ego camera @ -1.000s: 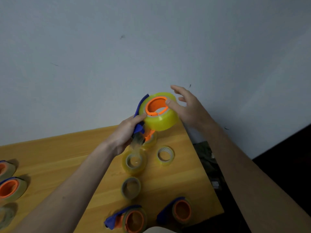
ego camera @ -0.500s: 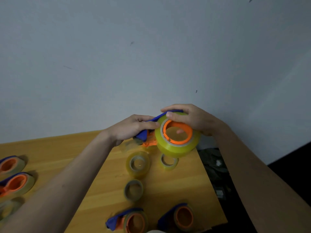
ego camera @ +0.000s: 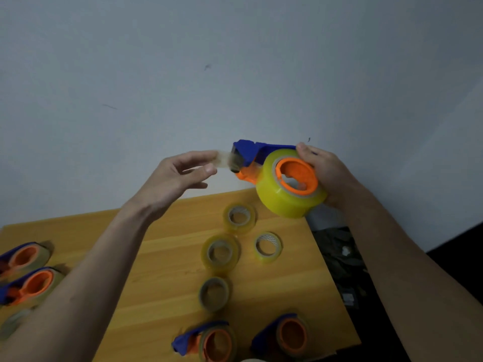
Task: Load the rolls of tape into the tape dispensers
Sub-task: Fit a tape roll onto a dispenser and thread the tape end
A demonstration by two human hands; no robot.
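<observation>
Your right hand is gripping the loaded dispenser above the worktop's far edge, its long axis running 3-to-9 o'clock, blade end at 9. Your left hand, nearer that end, is pinching the clear tape tail. The yellow roll is sitting on the orange hub.

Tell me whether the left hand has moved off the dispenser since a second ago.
Yes. The left hand has let go of the dispenser and moved leftward, away from the yellow roll, pinching the tape end.
</observation>
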